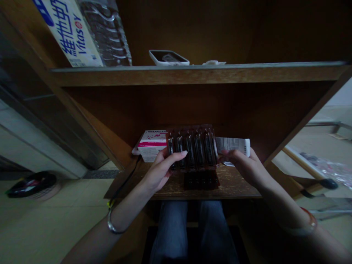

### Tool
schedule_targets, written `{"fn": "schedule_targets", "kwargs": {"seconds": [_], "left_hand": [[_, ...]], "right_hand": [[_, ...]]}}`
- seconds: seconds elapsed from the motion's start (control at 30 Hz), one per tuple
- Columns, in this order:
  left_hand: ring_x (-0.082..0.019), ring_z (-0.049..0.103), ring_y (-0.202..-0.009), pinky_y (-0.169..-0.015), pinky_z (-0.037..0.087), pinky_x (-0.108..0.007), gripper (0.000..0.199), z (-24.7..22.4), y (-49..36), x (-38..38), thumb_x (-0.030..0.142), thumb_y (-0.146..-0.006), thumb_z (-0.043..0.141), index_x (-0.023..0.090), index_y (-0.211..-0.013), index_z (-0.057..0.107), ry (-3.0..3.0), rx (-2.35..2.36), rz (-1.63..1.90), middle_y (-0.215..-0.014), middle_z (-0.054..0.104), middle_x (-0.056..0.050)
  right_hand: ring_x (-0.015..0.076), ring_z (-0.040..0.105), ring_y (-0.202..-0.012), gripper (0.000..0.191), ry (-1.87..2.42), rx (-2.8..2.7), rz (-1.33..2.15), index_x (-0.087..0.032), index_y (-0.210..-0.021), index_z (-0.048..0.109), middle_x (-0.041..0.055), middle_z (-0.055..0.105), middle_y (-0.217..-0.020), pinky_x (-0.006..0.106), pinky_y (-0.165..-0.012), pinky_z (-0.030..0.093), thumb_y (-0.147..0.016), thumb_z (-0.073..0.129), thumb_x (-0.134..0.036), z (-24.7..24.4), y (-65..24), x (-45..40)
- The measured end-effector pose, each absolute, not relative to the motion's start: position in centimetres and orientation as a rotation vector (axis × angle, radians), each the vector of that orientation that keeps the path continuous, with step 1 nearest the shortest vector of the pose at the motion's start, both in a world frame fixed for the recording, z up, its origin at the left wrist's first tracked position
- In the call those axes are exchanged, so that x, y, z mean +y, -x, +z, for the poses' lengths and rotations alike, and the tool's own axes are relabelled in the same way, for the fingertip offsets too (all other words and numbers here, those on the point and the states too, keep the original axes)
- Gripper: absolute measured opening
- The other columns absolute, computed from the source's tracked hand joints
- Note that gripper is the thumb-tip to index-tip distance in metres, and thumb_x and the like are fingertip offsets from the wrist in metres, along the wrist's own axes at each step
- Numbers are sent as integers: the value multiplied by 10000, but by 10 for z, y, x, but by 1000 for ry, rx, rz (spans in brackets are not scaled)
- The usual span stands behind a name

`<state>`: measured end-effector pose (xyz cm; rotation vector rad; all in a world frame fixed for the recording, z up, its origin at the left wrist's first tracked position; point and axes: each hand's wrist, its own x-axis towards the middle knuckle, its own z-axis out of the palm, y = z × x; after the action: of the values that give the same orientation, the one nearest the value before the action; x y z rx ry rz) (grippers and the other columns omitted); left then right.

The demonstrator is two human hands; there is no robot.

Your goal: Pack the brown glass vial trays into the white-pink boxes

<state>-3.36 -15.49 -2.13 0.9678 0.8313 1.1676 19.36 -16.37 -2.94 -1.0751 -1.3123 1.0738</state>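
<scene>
My left hand (162, 167) grips a clear plastic tray (192, 146) by its left side, thumb across the front. Several dark vials (199, 145) stand side by side in it. Close to the tray's right edge, my right hand (244, 165) has its fingers closed on a printed paper leaflet (233, 143); the grip is partly hidden. Below the raised tray, a second dark reddish-brown tray (202, 180) lies on the wooden desk (167, 190). A white and pink box (152, 143) stands just behind my left hand.
Above the desk runs a shelf (198, 76) bearing a Vitasoy carton (75, 36), a clear ridged plastic container (108, 33), a phone (169, 58) and a crumpled white scrap (214, 62). A dark cord (130, 176) crosses the desk's left side. A bin (34, 185) stands on the floor at left.
</scene>
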Motion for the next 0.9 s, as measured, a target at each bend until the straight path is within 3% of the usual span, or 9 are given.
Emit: {"fn": "schedule_targets", "kwargs": {"seconds": [0.23,0.4,0.47,0.63,0.77,0.9], "left_hand": [[-155,694,-890,-766,542,-220,222,-18,33,-157,282,-654,843,213,-847,758,-1034,826,1192,-923,768,9],[-167,701,-874,-755,554,-231,221,-17,33,-159,286,-643,848,212,-833,760,-1030,820,1211,-893,769,11],[-174,707,-842,-747,565,-246,244,-18,35,-159,299,-641,845,199,-846,759,-1014,814,1221,-878,770,1],[-137,679,-643,-614,566,-228,259,-19,40,-159,331,-614,847,170,-789,742,-989,779,1208,-727,740,11],[-142,685,-669,-641,571,-236,246,-18,38,-160,315,-617,841,170,-792,745,-1011,782,1186,-739,743,11],[-136,694,-707,-667,569,-222,263,-19,35,-159,301,-601,864,176,-800,746,-997,795,1179,-773,755,11]], "right_hand": [[233,685,-780,143,977,-1273,1147,-249,-879,695,47,736,-878,420,-718,571,-772,609,-290,-31,-195,-163],[195,623,-603,183,1273,-1236,955,-218,-602,538,61,652,-648,311,-522,460,-735,582,-335,-35,-201,-149],[187,600,-581,197,1342,-1242,887,-219,-587,512,51,619,-606,291,-496,422,-711,573,-359,-38,-201,-142],[153,543,-575,215,1299,-1369,783,-198,-624,548,21,594,-613,283,-546,432,-709,548,-395,-42,-194,-140],[142,512,-564,224,1208,-1463,774,-213,-568,504,-5,557,-567,282,-555,433,-718,549,-373,-31,-185,-156],[177,607,-631,145,1134,-1369,990,-208,-640,615,21,641,-650,318,-624,502,-709,591,-333,-20,-186,-170]]}}
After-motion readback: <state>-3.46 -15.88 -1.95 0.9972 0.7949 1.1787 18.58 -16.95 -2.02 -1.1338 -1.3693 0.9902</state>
